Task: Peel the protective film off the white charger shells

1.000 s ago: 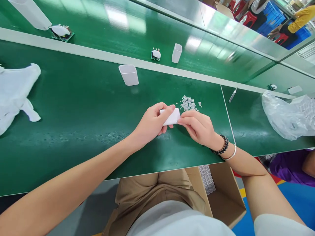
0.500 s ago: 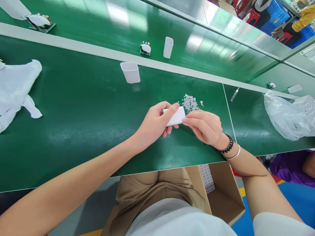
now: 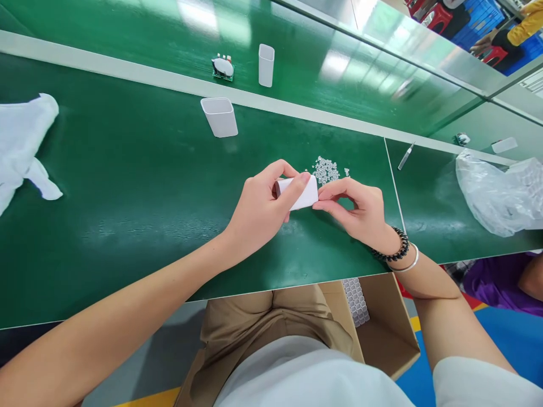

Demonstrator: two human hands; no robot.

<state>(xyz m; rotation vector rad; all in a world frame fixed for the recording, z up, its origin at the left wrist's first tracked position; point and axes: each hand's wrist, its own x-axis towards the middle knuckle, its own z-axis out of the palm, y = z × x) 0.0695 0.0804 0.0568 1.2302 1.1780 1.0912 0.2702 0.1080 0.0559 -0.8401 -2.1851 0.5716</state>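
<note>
Your left hand [image 3: 258,209] hides part of the white case [image 3: 302,193], fingers wrapped tight around it above the green table [image 3: 127,186]. Your right hand [image 3: 360,212] pinches its end, near the tiny beads [image 3: 326,169].

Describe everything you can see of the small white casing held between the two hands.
The white casing is a small, smooth, rounded-edged rectangular shell, plastic by its look, plain and unmarked. It is held just above the green table, lying roughly level and tilted slightly up to the right. The left hand wraps its left end, thumb across the front face. The right hand pinches at its right end with fingertips. The far end is hidden by fingers.
</note>
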